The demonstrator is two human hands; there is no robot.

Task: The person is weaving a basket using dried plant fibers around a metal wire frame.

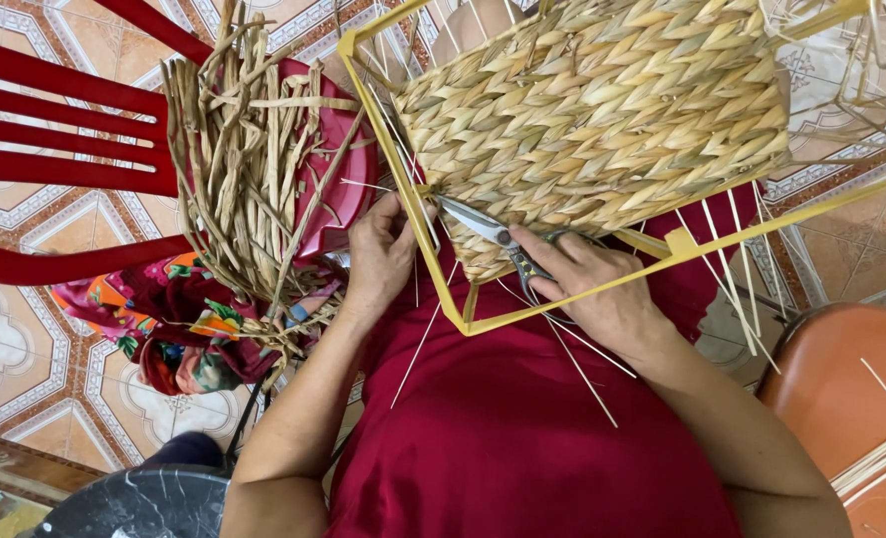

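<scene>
A half-woven straw basket panel [602, 110] sits in a yellow metal frame [403, 179] resting on my lap. My right hand [592, 284] grips a pair of grey scissors [488, 227], blades pointing left at the panel's lower left corner. My left hand [381, 254] pinches the straw at that same corner, right beside the scissor tips. Thin pale spokes [582, 369] stick out below the frame over my red garment.
A bundle of dried straw strips [249, 169] lies on a red plastic chair [54, 139] at left, over a flowered cloth [179, 329]. An orange seat [851, 389] stands at right. A dark round object [134, 503] lies on the patterned tiled floor at bottom left.
</scene>
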